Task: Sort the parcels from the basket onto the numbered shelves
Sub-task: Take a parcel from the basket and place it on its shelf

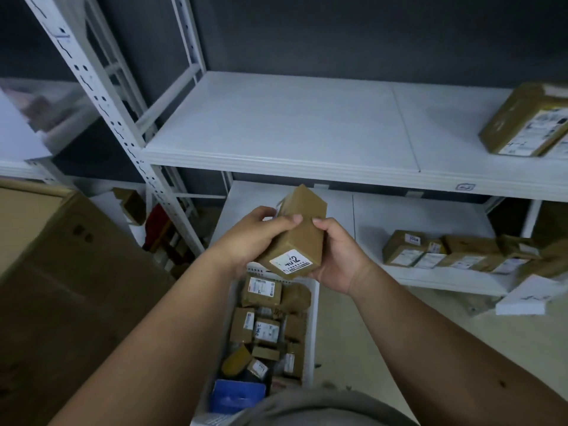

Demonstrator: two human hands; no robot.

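Hands grip one brown parcel [299, 232] above the white basket [313, 318]: your left hand [258, 235] and right hand [336, 256] tilt its numbered label [290, 262] toward you, probably to choose a shelf [276, 130].

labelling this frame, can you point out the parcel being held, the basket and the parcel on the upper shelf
held parcel [302, 232]: head view, on its brown top face between the hands
basket [311, 327]: head view, on its white right wall
upper-shelf parcel [516, 118]: head view, on its brown face, far right
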